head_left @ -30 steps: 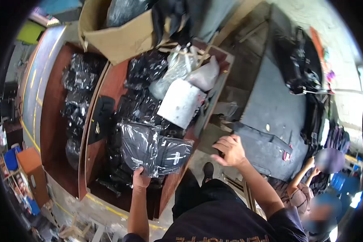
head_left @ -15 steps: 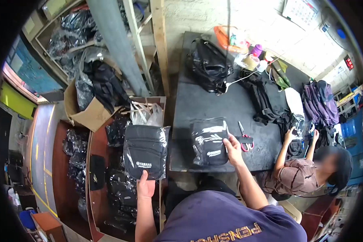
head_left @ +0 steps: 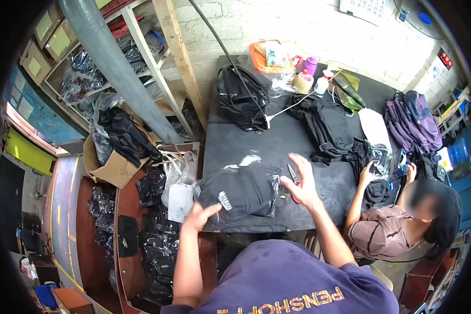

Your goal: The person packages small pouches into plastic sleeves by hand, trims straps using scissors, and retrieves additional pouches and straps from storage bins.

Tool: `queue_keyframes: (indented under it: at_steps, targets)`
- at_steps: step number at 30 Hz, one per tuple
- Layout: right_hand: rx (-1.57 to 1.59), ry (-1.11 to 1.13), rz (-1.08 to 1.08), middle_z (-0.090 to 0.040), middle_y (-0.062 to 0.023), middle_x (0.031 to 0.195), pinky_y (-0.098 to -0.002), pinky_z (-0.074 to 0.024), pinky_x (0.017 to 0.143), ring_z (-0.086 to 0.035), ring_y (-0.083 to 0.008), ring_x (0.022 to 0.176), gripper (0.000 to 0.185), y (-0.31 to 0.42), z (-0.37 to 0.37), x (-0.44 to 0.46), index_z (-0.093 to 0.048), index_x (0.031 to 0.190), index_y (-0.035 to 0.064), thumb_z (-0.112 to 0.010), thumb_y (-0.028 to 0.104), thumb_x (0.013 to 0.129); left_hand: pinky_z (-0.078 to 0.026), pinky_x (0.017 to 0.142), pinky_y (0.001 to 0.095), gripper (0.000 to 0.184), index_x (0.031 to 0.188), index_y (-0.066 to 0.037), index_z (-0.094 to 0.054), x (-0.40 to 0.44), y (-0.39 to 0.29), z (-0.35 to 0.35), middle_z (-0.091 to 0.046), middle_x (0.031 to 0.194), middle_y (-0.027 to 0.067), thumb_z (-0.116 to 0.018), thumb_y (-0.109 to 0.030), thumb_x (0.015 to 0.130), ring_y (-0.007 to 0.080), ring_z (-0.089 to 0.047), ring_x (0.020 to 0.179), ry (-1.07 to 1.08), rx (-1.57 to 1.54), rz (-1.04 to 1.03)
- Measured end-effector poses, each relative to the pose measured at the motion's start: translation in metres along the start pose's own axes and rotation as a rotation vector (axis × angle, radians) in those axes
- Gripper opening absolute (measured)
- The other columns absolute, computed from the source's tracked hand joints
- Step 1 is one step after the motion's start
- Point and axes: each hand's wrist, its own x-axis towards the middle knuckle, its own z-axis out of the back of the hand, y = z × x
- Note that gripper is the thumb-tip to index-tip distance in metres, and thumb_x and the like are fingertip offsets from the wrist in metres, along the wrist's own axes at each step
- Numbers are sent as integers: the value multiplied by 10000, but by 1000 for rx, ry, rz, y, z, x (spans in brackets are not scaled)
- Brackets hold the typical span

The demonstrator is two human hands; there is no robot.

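Note:
A black pouch (head_left: 240, 196) with a white Yamaha logo lies turned at the table's front edge, partly blurred, with clear plastic at its right side. My left hand (head_left: 198, 215) grips its left edge, the thumb over the top near the logo. Just right of the pouch, my right hand (head_left: 304, 186) is raised with its fingers apart and holds nothing. Scissors (head_left: 292, 171) with red handles lie partly hidden behind that hand. The second pouch cannot be made out separately under or beside this one.
A black handbag (head_left: 240, 99), black backpacks (head_left: 324, 125) and a purple backpack (head_left: 413, 123) sit on the black table (head_left: 277, 141). At right a co-worker (head_left: 387, 225) handles a plastic-wrapped item. Left of me stand a wooden bin (head_left: 121, 193) of wrapped goods and a cardboard box (head_left: 112, 170).
My left hand has brought its pouch right, from over the bin onto the table, turning it. My right hand has let go of the other pouch and opened. The view has shifted.

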Motion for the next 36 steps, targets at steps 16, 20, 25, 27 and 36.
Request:
queue_keyframes:
  at_steps: [16, 20, 25, 27, 36]
  targets:
    - [203, 306, -643, -737, -150, 898, -371, -544, 757, -698, -199, 834, 382, -113, -71, -62, -650, 1138, -43, -699, 320, 1028, -545, 906, 484, 926, 1466, -104, -587, 119, 63, -23, -709, 1255, 121, -424, -859, 955, 244, -664, 1101, -270, 370, 596]
    - [-114, 139, -641, -736, -230, 910, -433, -549, 776, -730, -321, 840, 410, -107, -97, -104, -649, 1152, -48, -687, 340, 1023, -470, 1103, 488, 769, 1449, 30, -559, 93, 202, -27, -638, 1403, 282, -353, -624, 1101, 411, -581, 1346, -175, 722, 256]
    - [-42, 162, -681, -730, -275, 944, -473, -548, 819, -726, -414, 884, 445, -93, -89, -97, -647, 1160, -51, -676, 371, 1020, -445, 1133, 468, 690, 1433, 62, -560, 71, 206, -45, -614, 1399, 331, -363, -523, 1124, 443, -570, 1343, -278, 543, 184]
    - [-47, 181, -664, -734, -254, 953, -463, -550, 814, -732, -376, 890, 422, -88, -89, -95, -649, 1169, -48, -659, 352, 1034, -528, 986, 383, 595, 1429, 42, -575, 66, 199, -46, -658, 1355, 235, -448, -455, 1125, 314, -642, 1230, -308, 309, 368]
    - [-54, -2, -395, -715, -141, 937, -383, -548, 773, -689, -243, 839, 201, -35, -37, -100, -695, 1135, -5, -650, 167, 1042, -560, 834, 369, 333, 1316, -26, -690, 6, 136, -45, -708, 1075, 151, -634, -215, 1048, 270, -686, 894, -270, 636, 42]
